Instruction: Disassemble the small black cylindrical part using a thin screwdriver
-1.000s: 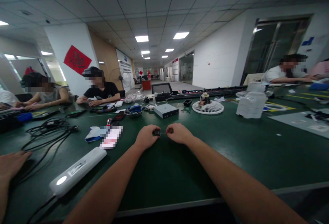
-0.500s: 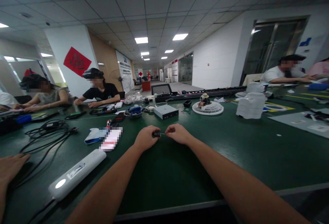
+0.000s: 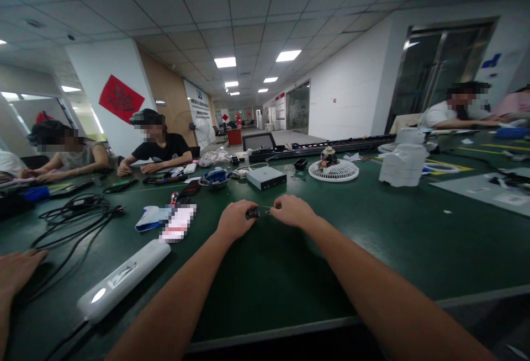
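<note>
Above the green table my left hand [image 3: 236, 221] is closed round a small, dark, roughly cylindrical part [image 3: 253, 213]; the fingers cover much of it, and its exact kind does not show. Just to its right, my right hand [image 3: 293, 211] has thumb and fingers pinched together. A thin, pale, wire-like piece [image 3: 267, 207] shows between the hands at the right fingertips. Whether it is joined to the dark part I cannot tell. Beyond the hands lies a silver box like an optical drive [image 3: 267, 178].
A white fan grille [image 3: 334, 171] with a motor, a white plastic housing [image 3: 403, 163] and a blue-filled bowl [image 3: 214, 179] stand farther back. At left are a white power strip [image 3: 124, 278], coiled black cable [image 3: 78, 212] and another person's hand [image 3: 19, 272]. Several people sit around the table.
My right hand has shifted slightly right and its fingers have changed position. The left hand stays nearly in place, still holding the dark part. The camera view has shifted a little.
</note>
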Demonstrator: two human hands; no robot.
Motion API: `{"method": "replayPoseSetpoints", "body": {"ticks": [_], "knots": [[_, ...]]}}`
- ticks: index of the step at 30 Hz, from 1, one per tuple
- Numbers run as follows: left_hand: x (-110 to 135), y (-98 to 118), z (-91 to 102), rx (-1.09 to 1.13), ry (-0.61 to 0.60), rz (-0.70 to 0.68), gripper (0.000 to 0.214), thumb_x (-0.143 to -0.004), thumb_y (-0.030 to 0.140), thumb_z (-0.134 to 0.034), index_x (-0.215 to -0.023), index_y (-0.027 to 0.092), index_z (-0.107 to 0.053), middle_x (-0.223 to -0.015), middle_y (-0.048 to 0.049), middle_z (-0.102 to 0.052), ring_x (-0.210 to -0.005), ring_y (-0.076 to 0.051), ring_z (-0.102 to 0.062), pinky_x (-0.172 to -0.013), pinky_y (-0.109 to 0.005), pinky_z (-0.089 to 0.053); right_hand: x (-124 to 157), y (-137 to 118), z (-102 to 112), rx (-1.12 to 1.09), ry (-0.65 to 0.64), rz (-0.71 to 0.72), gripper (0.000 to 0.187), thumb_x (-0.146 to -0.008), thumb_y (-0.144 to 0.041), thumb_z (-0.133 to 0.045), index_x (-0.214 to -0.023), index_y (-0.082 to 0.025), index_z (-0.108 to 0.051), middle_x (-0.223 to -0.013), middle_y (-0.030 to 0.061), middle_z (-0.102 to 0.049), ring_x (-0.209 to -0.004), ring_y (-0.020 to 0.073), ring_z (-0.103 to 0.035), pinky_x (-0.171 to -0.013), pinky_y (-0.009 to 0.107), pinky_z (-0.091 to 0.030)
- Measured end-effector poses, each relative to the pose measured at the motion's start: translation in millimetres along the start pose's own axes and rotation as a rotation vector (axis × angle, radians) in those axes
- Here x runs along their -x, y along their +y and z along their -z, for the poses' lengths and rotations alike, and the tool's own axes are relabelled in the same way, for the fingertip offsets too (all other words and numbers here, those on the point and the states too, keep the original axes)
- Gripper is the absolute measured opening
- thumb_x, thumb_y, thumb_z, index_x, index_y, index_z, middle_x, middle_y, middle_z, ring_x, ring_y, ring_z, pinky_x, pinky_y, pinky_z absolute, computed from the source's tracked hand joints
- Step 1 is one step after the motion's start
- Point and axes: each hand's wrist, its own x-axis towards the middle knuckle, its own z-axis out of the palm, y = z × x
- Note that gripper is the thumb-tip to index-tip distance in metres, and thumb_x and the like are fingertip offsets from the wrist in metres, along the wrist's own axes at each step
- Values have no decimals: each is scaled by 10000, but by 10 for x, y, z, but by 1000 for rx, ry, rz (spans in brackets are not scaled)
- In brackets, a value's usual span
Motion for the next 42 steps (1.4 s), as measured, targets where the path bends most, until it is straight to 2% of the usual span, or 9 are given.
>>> {"method": "replayPoseSetpoints", "body": {"ticks": [4, 7, 10, 15, 20, 25, 29, 36, 42], "knots": [[4, -25, -1, -14, -6, 90, 295, -762, 284, -700, -1048, 220, -673, -1033, -56, -714, -956, -247, -649, -845, -336, -478, -5, 65, 0, 37, -5, -79, 257, -769, -440, -648, -762, -204, -749, -783, 127, -712, -746, 271, -665, -641, 327, -458], [5, -34, -6, -15, -14, 123, 280, -770, 299, -693, -1038, 225, -668, -1019, -61, -716, -950, -252, -651, -820, -335, -482, -60, 125, -84, -3, 128, -40, 287, -814, -398, -627, -1026, -230, -723, -937, 119, -706, -842, 270, -663, -709, 339, -472], [3, -34, -11, -6, -23, 143, 268, -774, 295, -686, -1033, 226, -669, -1007, -64, -716, -939, -251, -652, -810, -332, -482, -126, 151, -193, -13, 117, 63, 372, -862, -407, -584, -1198, -266, -661, -1160, 125, -630, -914, 262, -652, -758, 345, -472], [2, -19, 5, 0, -39, 148, 274, -777, 296, -682, -1040, 223, -672, -1019, -68, -717, -937, -250, -654, -807, -327, -483, -162, 122, -280, 35, 15, 44, 211, -841, -321, -633, -1016, -247, -724, -986, 87, -690, -886, 234, -645, -740, 308, -466], [5, 24, 29, 5, -40, 133, 268, -774, 294, -685, -1031, 220, -674, -1020, -68, -720, -930, -251, -657, -808, -331, -487, -152, 108, -247, -16, 49, 26, 212, -912, -286, -516, -946, -187, -700, -963, 112, -706, -836, 218, -649, -688, 289, -453], [4, 67, 25, 34, -7, 116, 274, -766, 281, -701, -1033, 223, -677, -1008, -67, -720, -924, -243, -662, -805, -317, -492, -169, 43, -254, -450, -26, -28, 231, -953, -214, -451, -937, -124, -663, -821, 66, -703, -579, 106, -594, -563, 209, -434], [5, 81, 11, 82, 21, 81, 305, -762, 296, -713, -1060, 236, -679, -1016, -56, -721, -920, -238, -665, -796, -313, -502, -158, -8, -261, -677, -53, -50, 137, -885, -154, -557, -889, -109, -687, -755, 34, -694, -504, 73, -533, -485, 175, -406], [18, 87, 9, 145, -8, -32, 277, -767, 270, -703, -1042, 247, -688, -978, -29, -726, -907, -222, -666, -771, -297, -506, -109, 10, -252, -712, -99, 5, 87, -776, -105, -662, -845, -102, -715, -663, 10, -675, -538, 88, -551, -527, 190, -431], [24, 62, -5, 169, 0, -57, 266, -770, 242, -693, -1036, 237, -679, -997, -32, -719, -919, -214, -662, -792, -293, -503, -126, 50, -287, -648, -145, 26, 47, -773, -141, -671, -803, -114, -696, -652, -3, -652, -507, 82, -541, -499, 191, -421]]}}
